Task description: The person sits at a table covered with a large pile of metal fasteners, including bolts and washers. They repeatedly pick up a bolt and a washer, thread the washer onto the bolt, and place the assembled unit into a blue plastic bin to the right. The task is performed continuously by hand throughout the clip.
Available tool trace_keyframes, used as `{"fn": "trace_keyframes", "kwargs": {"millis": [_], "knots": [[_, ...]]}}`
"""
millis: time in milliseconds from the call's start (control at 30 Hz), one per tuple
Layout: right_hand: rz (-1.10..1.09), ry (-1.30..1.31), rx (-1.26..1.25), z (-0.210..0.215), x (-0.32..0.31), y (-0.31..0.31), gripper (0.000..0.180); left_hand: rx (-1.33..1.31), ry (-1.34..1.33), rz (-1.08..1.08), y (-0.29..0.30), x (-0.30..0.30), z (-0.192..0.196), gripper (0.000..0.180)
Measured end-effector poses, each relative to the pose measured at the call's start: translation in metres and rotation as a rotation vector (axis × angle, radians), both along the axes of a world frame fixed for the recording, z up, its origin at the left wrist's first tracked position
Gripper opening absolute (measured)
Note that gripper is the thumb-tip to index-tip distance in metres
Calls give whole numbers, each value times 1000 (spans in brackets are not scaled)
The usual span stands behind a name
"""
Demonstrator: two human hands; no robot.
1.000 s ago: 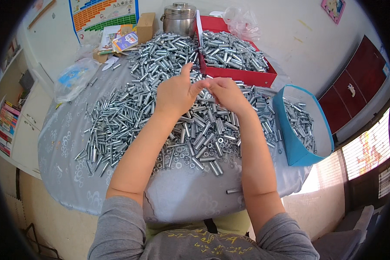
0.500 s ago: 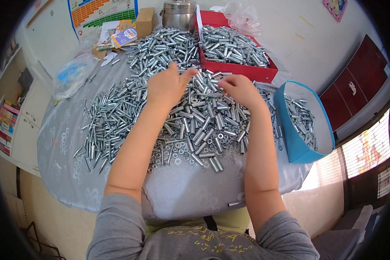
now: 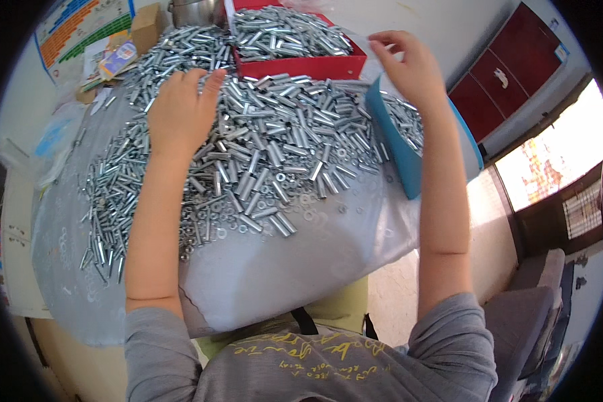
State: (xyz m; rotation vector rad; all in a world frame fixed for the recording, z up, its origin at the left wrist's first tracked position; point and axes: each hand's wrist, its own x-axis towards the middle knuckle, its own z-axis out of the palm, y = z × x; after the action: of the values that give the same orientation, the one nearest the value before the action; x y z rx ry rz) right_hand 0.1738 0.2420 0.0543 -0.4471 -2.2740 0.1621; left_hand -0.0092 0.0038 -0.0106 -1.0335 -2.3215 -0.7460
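Note:
A wide pile of silvery metal sleeves (image 3: 248, 181), mixed with thin bolts (image 3: 124, 191) and small washers (image 3: 280, 177), covers much of the table. My left hand (image 3: 181, 114) hovers at the pile's upper left. Its thumb stands apart from the fingers, and nothing shows between them. Up and to the right, my right hand (image 3: 412, 67) is raised beside the blue fabric bin (image 3: 394, 144), which holds more metal pieces. Its thumb and index finger curl close together at the tips. Anything between those tips is too small to make out.
Behind the pile, a red box (image 3: 308, 67) brims with metal sleeves. Left of it stand a steel pot (image 3: 195, 12), a brown carton (image 3: 146, 28), papers (image 3: 95, 59) and a plastic bag (image 3: 52, 137). A grey cloth (image 3: 248, 281) covers the table to its curved front edge.
My right hand has moved right, from over the pile to beside the blue bin. My left hand stays over the pile. The whole view has turned toward the right.

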Motion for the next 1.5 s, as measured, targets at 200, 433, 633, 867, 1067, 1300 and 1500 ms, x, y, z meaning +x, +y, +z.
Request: {"fn": "trace_keyframes", "kwargs": {"millis": [200, 433, 633, 867, 1067, 1300, 1500], "knots": [[-323, -361, 19, -8, 86, 103, 26, 101, 6, -103, 5, 18, 6, 30], [-294, -501, -291, -49, 126, 162, 25, 176, 128, -230, 17, 40, 4, 16], [-203, -622, -359, -78, 105, 199, 25, 31, 130, -275, 23, 51, 2, 14], [-335, -916, -209, -89, 53, 217, 31, 56, 161, -303, 32, 59, -3, 8], [-402, -814, -196, -111, 49, 215, 30, 13, 93, -314, 28, 57, 0, 11], [-55, -414, -580, -73, 55, 189, 24, 43, 0, -378, 27, 58, 3, 13], [783, 92, -1026, -31, -21, -6, 23, 193, -475, -417, 12, 47, -6, 71]]}}
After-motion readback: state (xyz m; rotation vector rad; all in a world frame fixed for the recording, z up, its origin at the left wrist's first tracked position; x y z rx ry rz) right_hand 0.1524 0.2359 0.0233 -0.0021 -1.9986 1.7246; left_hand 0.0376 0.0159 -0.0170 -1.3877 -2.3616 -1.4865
